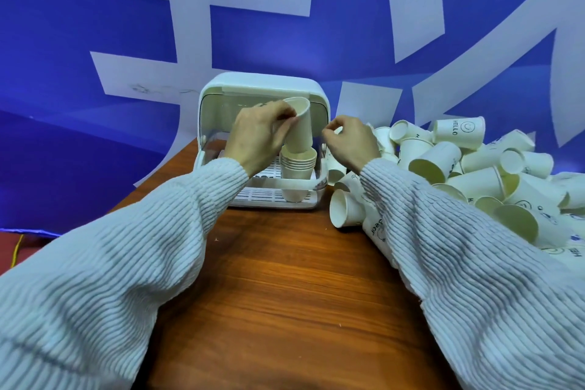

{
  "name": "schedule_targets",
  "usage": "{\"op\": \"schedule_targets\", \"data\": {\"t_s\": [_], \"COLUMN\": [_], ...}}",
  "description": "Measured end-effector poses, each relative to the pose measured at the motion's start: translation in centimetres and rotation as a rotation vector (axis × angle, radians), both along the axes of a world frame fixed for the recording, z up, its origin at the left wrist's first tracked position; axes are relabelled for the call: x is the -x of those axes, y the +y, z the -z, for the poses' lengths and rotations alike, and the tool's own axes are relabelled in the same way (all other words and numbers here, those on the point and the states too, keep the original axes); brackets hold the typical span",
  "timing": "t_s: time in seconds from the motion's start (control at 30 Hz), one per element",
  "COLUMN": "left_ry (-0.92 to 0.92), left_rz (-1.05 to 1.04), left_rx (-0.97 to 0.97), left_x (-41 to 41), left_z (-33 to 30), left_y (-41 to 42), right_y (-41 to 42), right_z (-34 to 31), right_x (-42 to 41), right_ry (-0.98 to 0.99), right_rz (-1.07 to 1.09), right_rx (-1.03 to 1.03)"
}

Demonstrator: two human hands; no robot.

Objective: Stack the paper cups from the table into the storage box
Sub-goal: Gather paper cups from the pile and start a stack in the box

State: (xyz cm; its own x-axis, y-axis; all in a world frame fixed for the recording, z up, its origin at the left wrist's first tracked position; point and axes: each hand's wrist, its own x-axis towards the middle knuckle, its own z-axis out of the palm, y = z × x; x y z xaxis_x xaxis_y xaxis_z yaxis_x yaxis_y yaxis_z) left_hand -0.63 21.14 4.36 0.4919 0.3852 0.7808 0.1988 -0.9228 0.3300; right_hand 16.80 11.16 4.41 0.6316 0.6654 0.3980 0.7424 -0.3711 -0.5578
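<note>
Now a cup point(301, 123) goes onto the stack point(297, 168) inside the box point(265, 85).

Head view: the box stands open at the far end of the table point(285, 279), its lid swung up and back, a slatted tray point(269, 195) on its floor. Within it, toward its right side, the stack of nested cups stands upright, mouths up. The left hand point(256, 136) pinches one more cup near its rim between thumb and curled fingers, its base sunk into the stack's top cup and its mouth tilted slightly right. The right hand point(349, 142) is just right of the box, fingers curled with thumb and forefinger close together; whether they hold anything I cannot tell. Right of the box lies a heap point(474, 168) of loose cups, tumbled on their sides, some printed "HELLO". Behind the box hangs a blue-and-white banner point(158, 25).
</note>
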Motion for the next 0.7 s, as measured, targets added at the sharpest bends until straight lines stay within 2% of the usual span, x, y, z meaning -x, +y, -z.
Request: {"op": "schedule_targets", "data": {"t_s": [0.2,0.3,0.43,0.53,0.6,0.7], "left_ry": [0.352,0.418,0.560,0.669,0.653,0.506], "left_rz": [-0.039,-0.062,-0.018,0.021,0.025,0.146], "left_rx": [-0.081,-0.099,0.067,0.083,0.013,-0.248], "left_x": [-2.0,-2.0,-1.8,-2.0,-2.2,-2.9], "left_z": [0.7,2.2,3.0,3.0,3.4,4.3], "left_y": [-0.3,-0.6,-1.9,-1.8,-1.6,-3.1], "right_y": [-2.9,-4.5,-6.5,-7.6,-8.4,-10.3], "right_z": [-0.3,-0.3,-0.1,-0.2,-0.5,-1.4], "right_x": [-1.4,-2.1,-2.9,-3.3,-3.7,-3.7], "right_ry": [-0.070,-0.095,-0.144,-0.127,-0.133,-0.179], "right_rz": [0.011,0.010,-0.013,-0.083,-0.162,-0.310], "right_rx": [0.040,0.068,0.172,0.295,0.389,0.568]}}
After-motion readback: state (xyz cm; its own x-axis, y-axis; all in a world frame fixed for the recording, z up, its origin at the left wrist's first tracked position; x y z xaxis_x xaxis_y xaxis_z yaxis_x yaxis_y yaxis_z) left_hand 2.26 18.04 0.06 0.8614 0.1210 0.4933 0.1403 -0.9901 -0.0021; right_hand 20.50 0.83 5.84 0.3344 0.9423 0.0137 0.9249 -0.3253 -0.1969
